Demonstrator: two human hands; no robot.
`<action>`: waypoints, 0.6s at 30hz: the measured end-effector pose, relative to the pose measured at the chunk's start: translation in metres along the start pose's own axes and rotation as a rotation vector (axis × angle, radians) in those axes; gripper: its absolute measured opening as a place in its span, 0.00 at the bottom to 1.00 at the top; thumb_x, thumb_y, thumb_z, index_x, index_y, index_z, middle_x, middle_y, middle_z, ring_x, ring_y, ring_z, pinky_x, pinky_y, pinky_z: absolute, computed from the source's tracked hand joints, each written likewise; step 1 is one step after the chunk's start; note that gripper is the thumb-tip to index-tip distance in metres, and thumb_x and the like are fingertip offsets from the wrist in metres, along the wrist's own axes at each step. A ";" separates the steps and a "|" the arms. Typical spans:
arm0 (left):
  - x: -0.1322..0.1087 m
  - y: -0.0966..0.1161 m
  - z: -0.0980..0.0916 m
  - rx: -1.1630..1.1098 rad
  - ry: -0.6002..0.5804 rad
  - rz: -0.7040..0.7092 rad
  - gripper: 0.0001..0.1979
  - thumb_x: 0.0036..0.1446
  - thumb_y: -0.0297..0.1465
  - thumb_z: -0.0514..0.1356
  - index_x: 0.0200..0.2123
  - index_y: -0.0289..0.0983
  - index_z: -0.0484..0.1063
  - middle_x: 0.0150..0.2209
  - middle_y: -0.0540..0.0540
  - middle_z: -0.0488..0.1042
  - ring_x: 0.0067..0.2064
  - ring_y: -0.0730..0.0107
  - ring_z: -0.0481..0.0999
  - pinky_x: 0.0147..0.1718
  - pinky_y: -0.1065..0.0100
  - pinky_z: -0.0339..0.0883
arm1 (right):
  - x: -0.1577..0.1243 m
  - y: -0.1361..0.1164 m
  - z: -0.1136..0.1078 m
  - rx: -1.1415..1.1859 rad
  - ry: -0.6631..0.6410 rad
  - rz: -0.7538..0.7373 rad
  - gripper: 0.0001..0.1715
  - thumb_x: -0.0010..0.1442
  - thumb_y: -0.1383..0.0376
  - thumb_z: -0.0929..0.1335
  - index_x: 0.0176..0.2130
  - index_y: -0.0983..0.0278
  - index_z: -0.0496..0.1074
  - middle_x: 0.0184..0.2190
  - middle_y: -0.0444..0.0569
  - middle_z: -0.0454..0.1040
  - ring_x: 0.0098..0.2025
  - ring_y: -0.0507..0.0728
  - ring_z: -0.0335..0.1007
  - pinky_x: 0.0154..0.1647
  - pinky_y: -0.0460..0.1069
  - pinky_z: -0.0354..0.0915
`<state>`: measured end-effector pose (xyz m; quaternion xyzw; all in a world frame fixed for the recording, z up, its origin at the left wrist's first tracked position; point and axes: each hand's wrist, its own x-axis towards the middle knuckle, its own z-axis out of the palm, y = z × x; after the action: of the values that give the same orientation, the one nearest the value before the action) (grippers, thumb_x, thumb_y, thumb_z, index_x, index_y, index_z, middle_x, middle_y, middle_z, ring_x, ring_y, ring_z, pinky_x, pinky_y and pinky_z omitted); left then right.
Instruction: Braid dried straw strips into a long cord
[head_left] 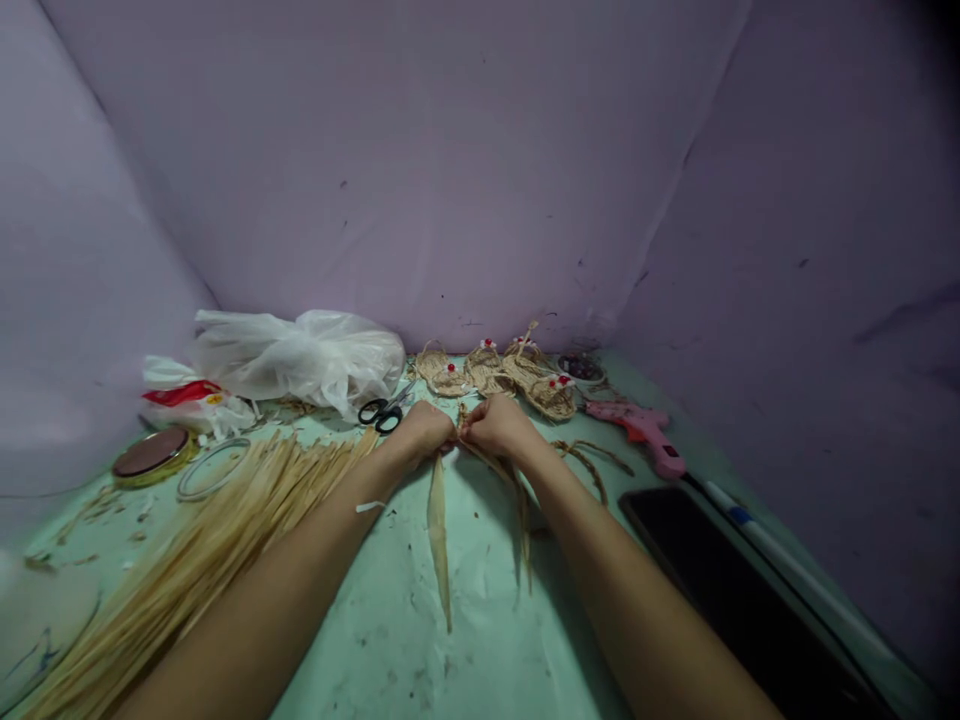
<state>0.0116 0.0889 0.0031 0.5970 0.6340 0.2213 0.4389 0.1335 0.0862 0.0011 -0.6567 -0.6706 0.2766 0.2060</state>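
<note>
Close together over the middle of the table, my left hand (pixel 431 430) and my right hand (pixel 491 425) are both closed in a pinch on pale, dried straw strips. One wide strip (pixel 439 540) hangs down below my left fingers and tapers to a point. Narrower strips (pixel 523 520) trail from beneath my right hand towards me. A short twisted or braided bit (pixel 462 412) shows between the two hands; the fingertips hide most of it. Just left of my left hand lie black-handled scissors (pixel 384 414). Behind my hands sit small woven straw slippers (pixel 491 372) with red beads.
A long bundle of straw (pixel 225 540) lies under my left forearm. White plastic bags (pixel 307 355), a round tin (pixel 152 455) and a ring (pixel 213 470) are at left. At right are braided cords (pixel 592 462), a pink glue gun (pixel 649 430) and a black flat object (pixel 735 590).
</note>
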 end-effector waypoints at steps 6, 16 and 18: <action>-0.001 -0.002 0.001 -0.087 0.031 -0.027 0.10 0.35 0.22 0.54 0.10 0.35 0.55 0.08 0.54 0.52 0.11 0.82 0.50 0.13 0.74 0.39 | -0.014 -0.019 -0.009 -0.238 0.091 0.003 0.11 0.39 0.63 0.66 0.23 0.67 0.75 0.22 0.55 0.73 0.24 0.55 0.66 0.20 0.45 0.52; -0.003 -0.003 -0.009 -0.297 -0.138 -0.166 0.09 0.36 0.23 0.51 0.11 0.35 0.52 0.08 0.53 0.54 0.11 0.84 0.51 0.11 0.77 0.42 | -0.035 -0.042 0.007 -0.404 0.142 -0.027 0.13 0.44 0.62 0.66 0.30 0.67 0.74 0.29 0.59 0.73 0.32 0.59 0.69 0.28 0.47 0.59; -0.001 -0.004 -0.010 -0.304 -0.146 -0.169 0.10 0.36 0.23 0.52 0.11 0.35 0.52 0.09 0.54 0.54 0.11 0.84 0.51 0.11 0.78 0.42 | -0.039 -0.047 0.009 -0.426 0.144 -0.035 0.13 0.44 0.63 0.66 0.31 0.68 0.73 0.29 0.60 0.73 0.33 0.59 0.69 0.28 0.47 0.59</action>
<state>0.0008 0.0895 0.0060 0.4829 0.6076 0.2330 0.5860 0.0941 0.0478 0.0281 -0.6918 -0.7087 0.0775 0.1150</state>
